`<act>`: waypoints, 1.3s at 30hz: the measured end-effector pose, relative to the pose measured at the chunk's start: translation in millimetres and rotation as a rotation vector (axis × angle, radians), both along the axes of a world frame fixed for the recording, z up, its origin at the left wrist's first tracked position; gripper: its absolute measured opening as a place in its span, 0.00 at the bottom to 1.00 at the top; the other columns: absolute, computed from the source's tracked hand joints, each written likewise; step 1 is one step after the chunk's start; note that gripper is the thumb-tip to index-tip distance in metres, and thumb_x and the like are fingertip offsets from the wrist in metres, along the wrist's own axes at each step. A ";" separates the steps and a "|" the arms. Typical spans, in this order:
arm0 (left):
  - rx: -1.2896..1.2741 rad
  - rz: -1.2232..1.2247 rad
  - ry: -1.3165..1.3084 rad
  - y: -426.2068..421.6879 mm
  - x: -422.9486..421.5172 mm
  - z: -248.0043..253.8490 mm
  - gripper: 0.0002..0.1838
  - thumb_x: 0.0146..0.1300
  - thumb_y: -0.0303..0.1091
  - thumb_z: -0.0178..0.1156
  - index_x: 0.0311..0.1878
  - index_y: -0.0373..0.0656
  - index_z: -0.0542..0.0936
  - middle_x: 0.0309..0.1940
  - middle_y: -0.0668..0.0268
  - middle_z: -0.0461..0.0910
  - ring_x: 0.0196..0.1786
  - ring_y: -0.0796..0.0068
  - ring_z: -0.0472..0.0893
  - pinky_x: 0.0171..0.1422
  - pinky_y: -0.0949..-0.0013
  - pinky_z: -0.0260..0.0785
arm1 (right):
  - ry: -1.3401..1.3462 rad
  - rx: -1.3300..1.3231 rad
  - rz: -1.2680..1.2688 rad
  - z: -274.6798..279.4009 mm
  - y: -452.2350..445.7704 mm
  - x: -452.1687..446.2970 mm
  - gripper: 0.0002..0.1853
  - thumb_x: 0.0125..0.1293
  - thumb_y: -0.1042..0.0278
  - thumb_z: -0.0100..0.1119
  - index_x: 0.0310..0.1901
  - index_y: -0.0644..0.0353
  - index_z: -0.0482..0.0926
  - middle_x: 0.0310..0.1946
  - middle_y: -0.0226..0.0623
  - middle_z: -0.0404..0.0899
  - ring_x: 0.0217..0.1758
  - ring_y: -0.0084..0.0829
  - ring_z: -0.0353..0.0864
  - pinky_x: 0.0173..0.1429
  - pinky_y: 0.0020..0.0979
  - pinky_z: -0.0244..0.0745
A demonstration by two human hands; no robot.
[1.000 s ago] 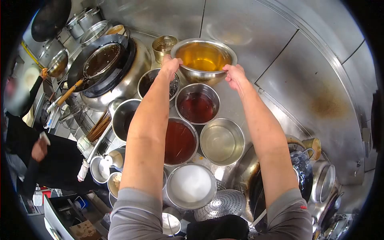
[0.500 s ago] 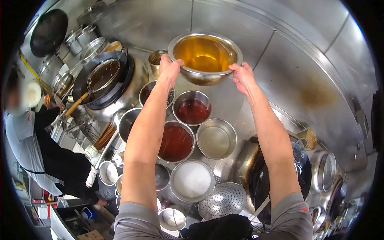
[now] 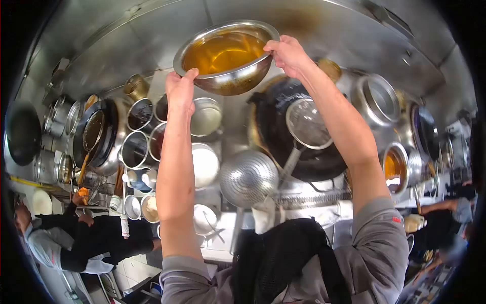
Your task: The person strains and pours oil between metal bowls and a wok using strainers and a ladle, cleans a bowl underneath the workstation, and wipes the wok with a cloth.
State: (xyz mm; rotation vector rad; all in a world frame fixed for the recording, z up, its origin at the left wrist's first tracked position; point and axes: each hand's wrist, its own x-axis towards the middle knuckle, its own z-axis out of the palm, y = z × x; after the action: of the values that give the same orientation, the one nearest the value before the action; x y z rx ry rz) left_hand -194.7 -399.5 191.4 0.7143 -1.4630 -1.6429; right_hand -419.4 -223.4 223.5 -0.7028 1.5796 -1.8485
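Between my two hands a large metal bowl of golden-yellow oil hangs in the air, tilted a little down to the left. My left hand grips its rim at the near left, thumb on top. At the right rim my right hand is closed the same way. Below and right of the bowl sits a dark wok on a burner. A fine round strainer rests across that wok. Under the bowl's left side stands a metal pot of pale liquid.
A perforated ladle lies in front of the wok, beside a pot of white powder. Several metal pots stand left of my left forearm. Another wok is farther left. Co-workers stand at left and right.
My view has swung right. Both hands have carried the bowl of oil rightward, from above the seasoning pots to nearer the wok. The bowl now tilts more.
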 end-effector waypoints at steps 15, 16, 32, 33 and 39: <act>0.197 -0.055 0.093 371.2 -80.8 -58.3 0.11 0.61 0.25 0.66 0.44 0.32 0.77 0.39 0.63 0.82 0.39 0.77 0.78 0.45 0.71 0.72 | 0.175 0.295 -0.241 16.1 360.5 -49.4 0.11 0.56 0.74 0.62 0.39 0.63 0.72 0.24 0.28 0.70 0.18 0.17 0.60 0.19 0.24 0.50; 0.190 -0.096 0.131 388.1 -83.7 -58.3 0.08 0.63 0.26 0.65 0.43 0.34 0.79 0.35 0.68 0.81 0.34 0.82 0.75 0.39 0.74 0.67 | 0.170 0.308 -0.245 13.8 374.2 -55.8 0.10 0.56 0.74 0.62 0.39 0.63 0.72 0.24 0.27 0.70 0.18 0.16 0.60 0.19 0.24 0.50; 0.380 -0.263 -0.037 484.6 -114.7 -96.1 0.22 0.63 0.32 0.69 0.52 0.31 0.68 0.44 0.60 0.78 0.44 0.75 0.77 0.53 0.69 0.72 | 0.204 0.487 -0.422 3.4 471.6 -65.3 0.08 0.58 0.75 0.61 0.33 0.56 0.69 0.24 0.26 0.68 0.21 0.17 0.61 0.22 0.24 0.53; 0.394 -0.258 -0.023 488.7 -115.6 -95.8 0.22 0.63 0.31 0.69 0.52 0.32 0.68 0.45 0.60 0.78 0.45 0.75 0.77 0.54 0.69 0.71 | 0.202 0.480 -0.427 1.8 474.0 -66.2 0.08 0.58 0.75 0.60 0.32 0.56 0.69 0.24 0.26 0.67 0.21 0.17 0.61 0.22 0.24 0.53; 0.417 -0.267 0.069 500.6 -121.6 -93.9 0.21 0.65 0.29 0.67 0.55 0.33 0.69 0.46 0.61 0.79 0.47 0.75 0.78 0.56 0.68 0.71 | 0.204 0.458 -0.411 -1.4 483.3 -74.9 0.10 0.59 0.75 0.60 0.30 0.54 0.66 0.22 0.24 0.63 0.20 0.17 0.59 0.21 0.26 0.52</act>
State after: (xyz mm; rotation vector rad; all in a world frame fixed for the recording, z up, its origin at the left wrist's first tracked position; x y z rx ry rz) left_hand -316.3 101.0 97.5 0.6979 -1.2169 -2.1937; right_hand -494.3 259.9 222.1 -0.3834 2.3189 -1.6154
